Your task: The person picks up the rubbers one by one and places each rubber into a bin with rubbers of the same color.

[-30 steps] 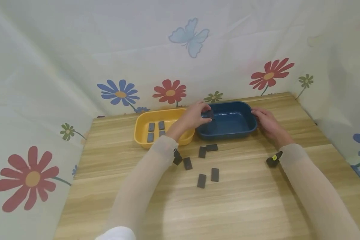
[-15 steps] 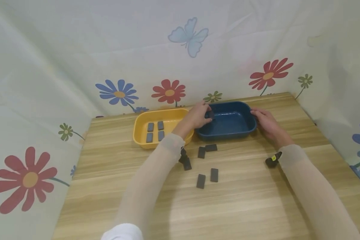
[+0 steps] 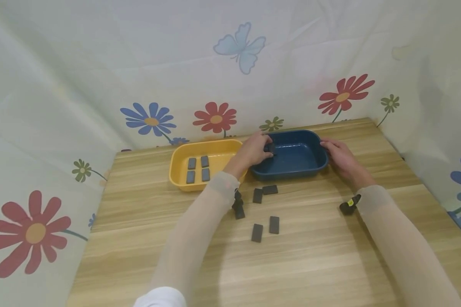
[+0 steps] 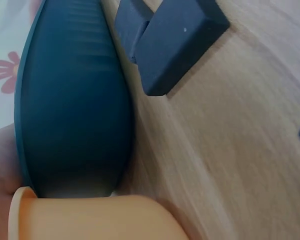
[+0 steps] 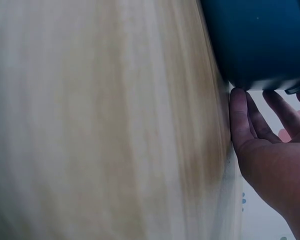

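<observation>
My left hand (image 3: 253, 149) reaches over the left end of a blue plastic tray (image 3: 293, 172) and pinches a dark grey rectangular block (image 3: 270, 148) between thumb and fingers, inside the rim. In the left wrist view, only part of that hand (image 4: 1, 175) shows at the edge, behind the blue tray's wall (image 4: 75, 100); its block is hidden there. My right hand (image 3: 342, 157) touches the blue tray's right end, thumb at the rim. The right wrist view shows its fingers (image 5: 238, 107) fairly straight against the outer wall.
A yellow tray (image 3: 180, 184) stands left of the blue one, with several dark blocks (image 3: 205, 175) in rows inside. More loose blocks (image 3: 257, 233) lie on the wooden table (image 3: 311, 264) in front. A flower-printed cloth (image 3: 292, 51) hangs behind the table.
My left hand has shifted slightly to the right and the pinched block sits a little lower in the blue tray. The right hand stays at the tray's end.
</observation>
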`<state>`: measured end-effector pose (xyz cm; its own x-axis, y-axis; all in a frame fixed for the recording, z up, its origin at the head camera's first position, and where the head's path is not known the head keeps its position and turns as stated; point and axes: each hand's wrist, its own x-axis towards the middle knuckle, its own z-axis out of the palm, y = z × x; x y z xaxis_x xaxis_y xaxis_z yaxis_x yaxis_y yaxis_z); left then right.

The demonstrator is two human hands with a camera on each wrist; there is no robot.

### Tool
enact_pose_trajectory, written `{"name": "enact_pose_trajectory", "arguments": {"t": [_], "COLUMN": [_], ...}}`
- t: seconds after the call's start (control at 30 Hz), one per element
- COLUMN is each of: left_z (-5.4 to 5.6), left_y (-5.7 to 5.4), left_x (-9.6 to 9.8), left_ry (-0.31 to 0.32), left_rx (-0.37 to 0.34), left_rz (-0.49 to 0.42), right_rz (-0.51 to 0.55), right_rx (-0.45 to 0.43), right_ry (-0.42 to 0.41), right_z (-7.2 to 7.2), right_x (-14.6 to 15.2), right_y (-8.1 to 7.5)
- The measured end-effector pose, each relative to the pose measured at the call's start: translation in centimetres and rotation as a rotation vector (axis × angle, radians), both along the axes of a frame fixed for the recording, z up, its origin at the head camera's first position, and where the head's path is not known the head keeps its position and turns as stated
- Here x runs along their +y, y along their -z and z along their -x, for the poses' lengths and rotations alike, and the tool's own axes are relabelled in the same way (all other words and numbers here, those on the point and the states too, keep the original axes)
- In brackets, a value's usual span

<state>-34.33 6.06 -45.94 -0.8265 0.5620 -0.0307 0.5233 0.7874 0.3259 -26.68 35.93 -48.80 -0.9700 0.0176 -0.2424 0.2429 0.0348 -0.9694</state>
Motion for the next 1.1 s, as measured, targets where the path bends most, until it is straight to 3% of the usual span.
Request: {"name": "enact_pose_trajectory", "arguments": {"t": [0.33, 0.6, 0.8, 1.1], "left_z": [-0.5, -0.4, -0.1, -0.1], "left_y": [-0.1, -0.5, -0.4, 0.2], "left_x": [0.3, 0.4, 0.8, 1.3], "left_ry": [-0.037, -0.03, -0.026, -0.057], "left_rx": [0.035, -0.017, -0.002, 0.057], "left_rz": [0.08, 0.033, 0.023, 0.158], "right_rz": [-0.057, -0.049, -0.071, -0.075], "right_rx": [-0.002, 0.001, 0.011, -0.007], "right_ry": [-0.017, -0.017, -0.019, -0.022], "right_z": [0.1, 0.1, 0.0, 0.1], "right_x": [-0.1, -0.1, 0.2, 0.0], "right_y": [-0.1, 0.0, -0.2, 0.0]}}
